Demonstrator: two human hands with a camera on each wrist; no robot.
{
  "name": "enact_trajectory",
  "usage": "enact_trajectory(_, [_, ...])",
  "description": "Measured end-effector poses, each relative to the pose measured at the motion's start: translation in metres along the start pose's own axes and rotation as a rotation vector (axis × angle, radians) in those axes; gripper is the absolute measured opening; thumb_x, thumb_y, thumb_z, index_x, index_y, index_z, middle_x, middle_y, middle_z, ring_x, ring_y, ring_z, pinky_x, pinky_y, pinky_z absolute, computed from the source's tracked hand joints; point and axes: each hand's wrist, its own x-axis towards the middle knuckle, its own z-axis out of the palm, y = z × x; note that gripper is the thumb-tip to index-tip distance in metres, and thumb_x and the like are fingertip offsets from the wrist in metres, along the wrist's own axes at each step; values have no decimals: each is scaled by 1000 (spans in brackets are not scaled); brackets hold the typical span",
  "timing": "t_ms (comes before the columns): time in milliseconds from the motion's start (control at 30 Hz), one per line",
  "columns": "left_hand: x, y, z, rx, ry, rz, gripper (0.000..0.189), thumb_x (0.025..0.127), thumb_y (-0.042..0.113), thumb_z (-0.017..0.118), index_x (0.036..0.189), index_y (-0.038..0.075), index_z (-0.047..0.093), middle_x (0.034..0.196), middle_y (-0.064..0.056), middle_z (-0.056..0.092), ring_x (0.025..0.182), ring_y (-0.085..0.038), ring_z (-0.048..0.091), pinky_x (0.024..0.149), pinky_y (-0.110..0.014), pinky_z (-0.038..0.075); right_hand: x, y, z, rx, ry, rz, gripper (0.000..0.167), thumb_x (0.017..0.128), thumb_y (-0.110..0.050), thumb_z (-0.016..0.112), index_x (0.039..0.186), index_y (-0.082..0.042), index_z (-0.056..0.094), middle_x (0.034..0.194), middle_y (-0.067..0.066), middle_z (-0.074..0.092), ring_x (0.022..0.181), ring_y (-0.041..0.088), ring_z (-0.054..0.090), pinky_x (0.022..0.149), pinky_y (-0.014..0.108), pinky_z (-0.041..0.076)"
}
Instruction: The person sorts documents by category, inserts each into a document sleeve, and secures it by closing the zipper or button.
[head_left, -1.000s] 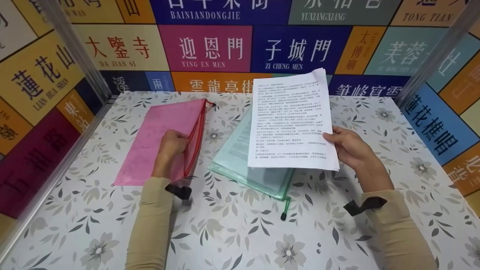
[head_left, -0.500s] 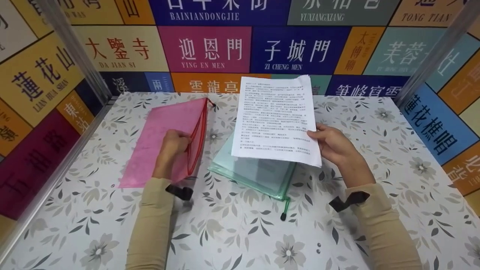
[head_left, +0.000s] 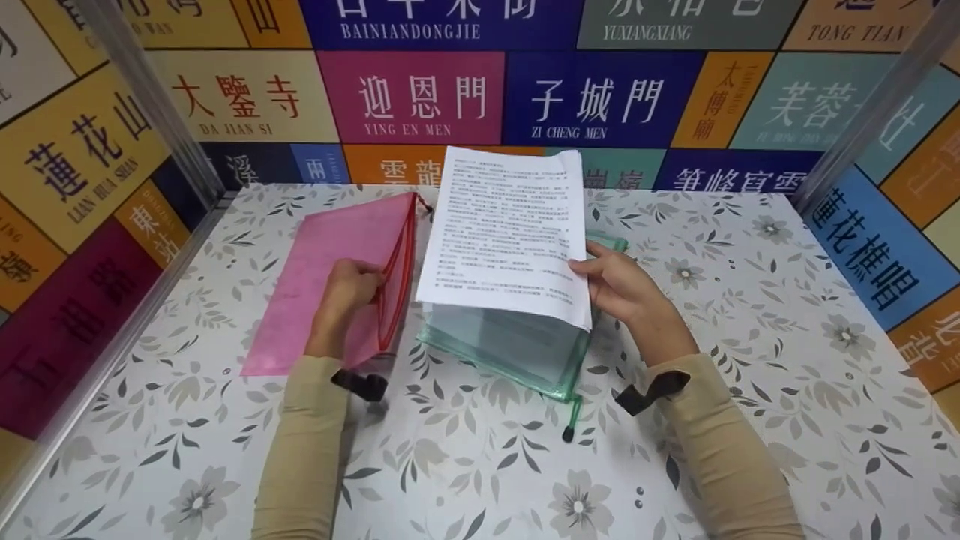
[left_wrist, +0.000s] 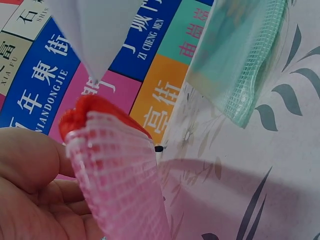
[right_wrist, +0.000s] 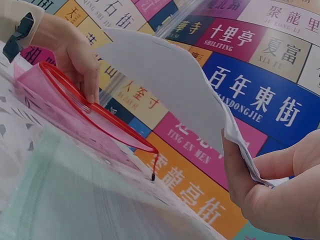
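Observation:
My left hand [head_left: 347, 289] grips the upper edge of a pink mesh zipper pouch [head_left: 300, 277], whose red-trimmed mouth gapes toward the right. In the right wrist view that red zipper [right_wrist: 100, 122] shows parted, with the left fingers at its edge. My right hand [head_left: 619, 281] pinches a small stack of printed paper [head_left: 502, 225] by its right edge, thumb on the front and fingers behind. The paper is held up, tilted, its left edge close to the pouch's mouth. Beneath it lies a green mesh zipper pouch [head_left: 510, 352], partly hidden by the sheets.
A green zipper pull [head_left: 571, 420] with a black tip hangs off the green pouch onto the flower-patterned table [head_left: 450, 465]. Sign-printed panels [head_left: 427, 97] stand as walls at the back and both sides, with clear corner posts [head_left: 142, 97].
My right hand has carried the paper leftward, from over the green pouch's right side toward the pink pouch. The pink pouch's mouth has shifted slightly right and gapes a little more.

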Motion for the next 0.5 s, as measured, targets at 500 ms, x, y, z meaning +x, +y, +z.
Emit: enact_trajectory(500, [-1,4,0,-11,-9,-18,33,94,1,54,123,-12,64,119,-30,66,75,-11,62,67,-19,54,16,28,25,-1,-14,51,63,100,12,39,157,-7,23,132,11,53,107,19,67,83,29,58])
